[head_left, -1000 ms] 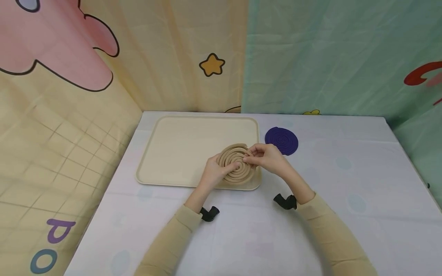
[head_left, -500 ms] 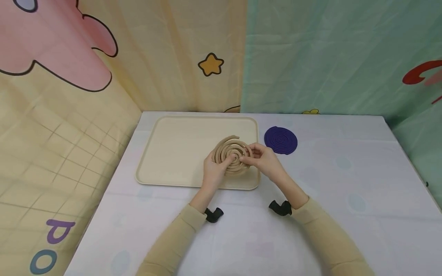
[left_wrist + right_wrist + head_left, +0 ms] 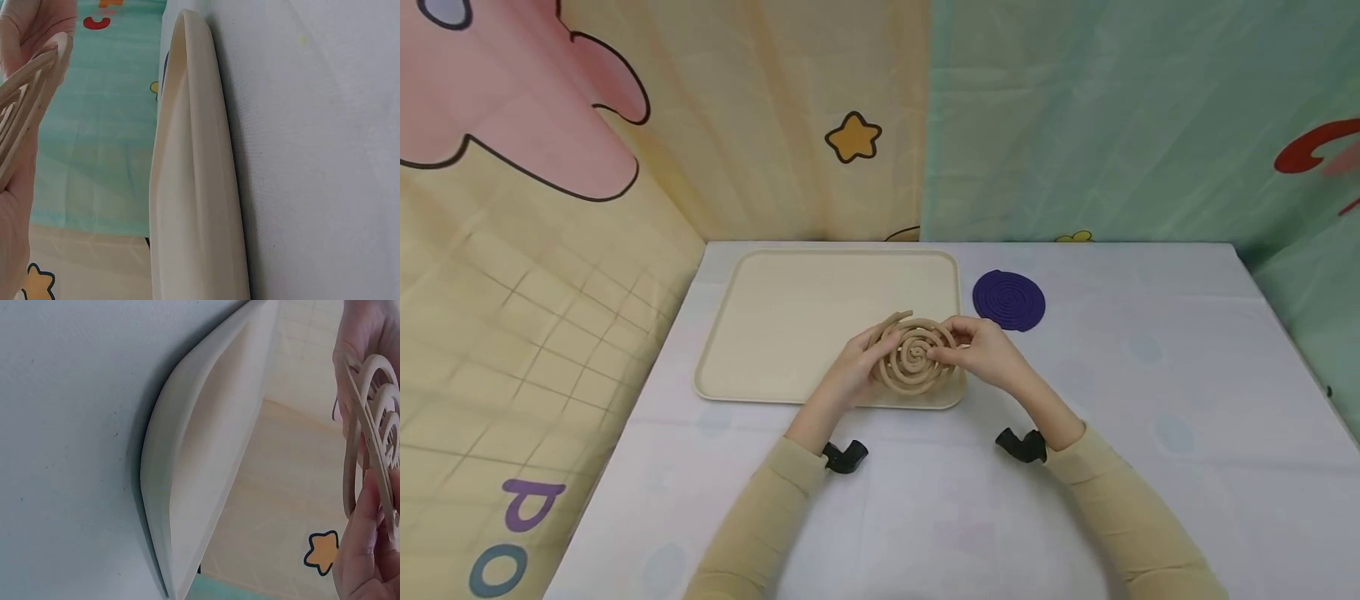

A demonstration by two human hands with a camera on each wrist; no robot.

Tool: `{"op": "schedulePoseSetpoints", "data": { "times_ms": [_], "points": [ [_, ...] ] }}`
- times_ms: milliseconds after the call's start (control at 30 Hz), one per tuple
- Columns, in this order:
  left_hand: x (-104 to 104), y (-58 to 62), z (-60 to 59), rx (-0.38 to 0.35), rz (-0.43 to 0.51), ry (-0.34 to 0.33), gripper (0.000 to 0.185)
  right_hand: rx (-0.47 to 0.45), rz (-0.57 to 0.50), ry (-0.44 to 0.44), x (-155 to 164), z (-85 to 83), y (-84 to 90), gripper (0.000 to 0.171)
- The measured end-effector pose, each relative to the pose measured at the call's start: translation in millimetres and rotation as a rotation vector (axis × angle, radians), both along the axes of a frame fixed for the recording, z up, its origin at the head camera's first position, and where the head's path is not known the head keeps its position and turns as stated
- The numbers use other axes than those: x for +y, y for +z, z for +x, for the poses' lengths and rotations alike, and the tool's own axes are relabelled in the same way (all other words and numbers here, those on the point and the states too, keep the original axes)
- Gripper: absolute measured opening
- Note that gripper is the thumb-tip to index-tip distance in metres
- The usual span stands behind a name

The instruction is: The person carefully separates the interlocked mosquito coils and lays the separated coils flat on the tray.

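Apart from the tray (image 3: 790, 333) and above its near right part, the tan coil (image 3: 916, 357) is clamped between thumb and fingers of the left hand (image 3: 847, 371) and the right hand (image 3: 988, 354), presumably so that its loose rings are kept together. Its free end (image 3: 906, 314) is pointed rightward at the far side (no long axis is given by the round outline).

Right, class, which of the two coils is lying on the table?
The purple coil, flat on the table to the right of the tray. The beige coil is held in the left hand and right hand instead.
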State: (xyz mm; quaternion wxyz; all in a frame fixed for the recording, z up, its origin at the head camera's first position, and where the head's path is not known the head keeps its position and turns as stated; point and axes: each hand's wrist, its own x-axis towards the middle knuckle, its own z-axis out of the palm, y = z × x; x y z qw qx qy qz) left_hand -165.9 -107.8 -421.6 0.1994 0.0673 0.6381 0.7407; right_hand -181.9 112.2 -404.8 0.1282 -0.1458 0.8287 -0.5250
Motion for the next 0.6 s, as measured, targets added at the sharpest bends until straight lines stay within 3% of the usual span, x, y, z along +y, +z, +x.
{"op": "schedulePoseSetpoints", "data": {
  "times_ms": [200,333,500,600],
  "points": [
    [-5,-5.6,-0.6,0.095,-0.057,-0.016,0.050,0.011,0.030,0.005,1,1.7,1.9,0.023],
    [-2,-4.6,0.5,0.133,0.009,-0.008,0.048,0.080,0.054,-0.034,-2,5.2,1.8,0.021],
    [-1,-1.2,-0.2,0.125,0.025,-0.036,0.049,0.226,0.092,-0.063,-6,11.8,2.5,0.015],
    [-3,0.5,-2.8,0.061,0.018,-0.085,0.064,0.308,0.111,-0.043,-8,15.4,3.5,0.011]
  ]
}}
